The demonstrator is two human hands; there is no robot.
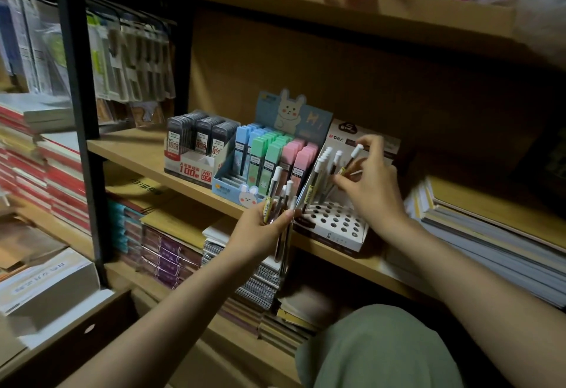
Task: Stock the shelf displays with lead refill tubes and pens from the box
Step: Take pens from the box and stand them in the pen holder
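Note:
My left hand (260, 228) grips a small bunch of pens (280, 200) with white caps, held upright in front of the shelf edge. A single white-capped pen (352, 159) is pinched in my right hand (372, 185) above the white pen display (332, 222), whose top has many round holes. Several pens (321, 170) stand in its back-left holes. To its left sit a bunny-printed display of blue, green and pink lead refill tubes (269, 154) and a box of dark lead refill tubes (199, 136).
All three displays stand on a wooden shelf (131, 148). Stacked notebooks (490, 225) lie right of the pen display. More notebook stacks (171, 249) fill the shelf below. Hanging packets (131, 59) are at the left, beside a black upright post (79, 87).

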